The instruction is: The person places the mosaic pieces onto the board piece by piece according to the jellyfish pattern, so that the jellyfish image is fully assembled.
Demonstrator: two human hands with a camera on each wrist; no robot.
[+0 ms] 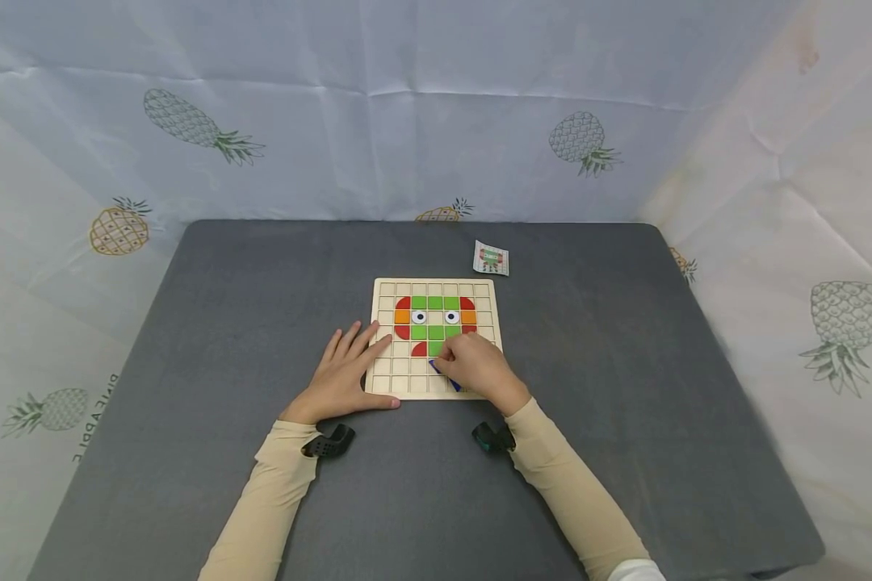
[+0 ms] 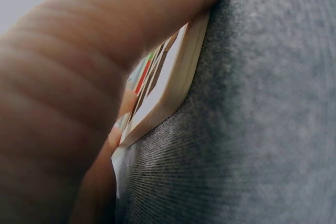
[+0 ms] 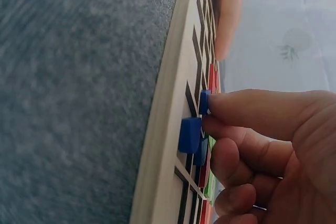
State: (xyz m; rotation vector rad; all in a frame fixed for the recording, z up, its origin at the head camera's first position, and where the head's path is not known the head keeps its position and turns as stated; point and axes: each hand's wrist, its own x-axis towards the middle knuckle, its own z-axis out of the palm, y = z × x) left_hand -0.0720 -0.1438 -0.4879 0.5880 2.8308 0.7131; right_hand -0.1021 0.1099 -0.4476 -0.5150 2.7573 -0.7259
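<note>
A square wooden grid board [image 1: 382,386] lies on the table with red, green and orange tiles and two eye tiles set in its cells. My left hand [image 1: 337,379] rests with spread, straight fingers on the board's left side, its thumb along the near edge. Over the lower right part, my right hand [image 1: 475,365] pinches a small blue tile [image 3: 205,102] between thumb and forefinger, low against the grid. Closer to the near edge sits another blue tile [image 3: 190,136], with one more blue piece [image 3: 200,153] beyond it. The right hand hides some cells in the head view.
A small printed card [image 1: 491,259] with a similar coloured pattern lies behind the board, to the right. The dark grey table [image 1: 596,323] extends around the board, with a pineapple-print cloth [image 1: 407,145] hanging behind it. Each wrist wears a black band [image 1: 329,442].
</note>
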